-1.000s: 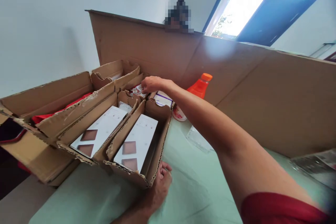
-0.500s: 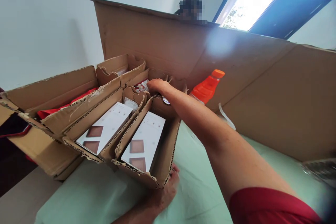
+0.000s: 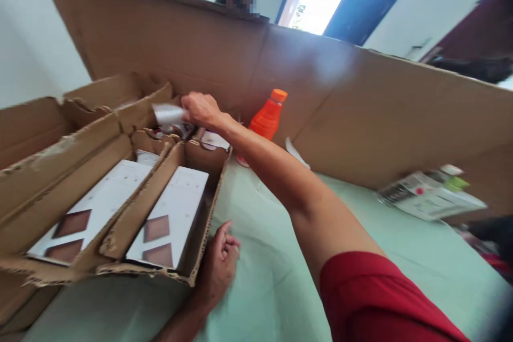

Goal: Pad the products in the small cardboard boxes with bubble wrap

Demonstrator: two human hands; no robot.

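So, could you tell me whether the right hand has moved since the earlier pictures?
Yes. The right hand has lifted from the far end of the cardboard trays, now holding a small clear packet above them.

A single head-worn camera is looking forward and down from close above a pale green table point(image 3: 280, 256). It is facing a tall cardboard wall point(image 3: 360, 112) standing across the far edge of the table, with a bright window point(image 3: 316, 0) showing above it. The wearer's right arm is stretching away from the lens, so the red sleeve point(image 3: 372, 299) is filling the bottom right corner. Open cardboard boxes point(image 3: 132, 208) are sitting near on the left.
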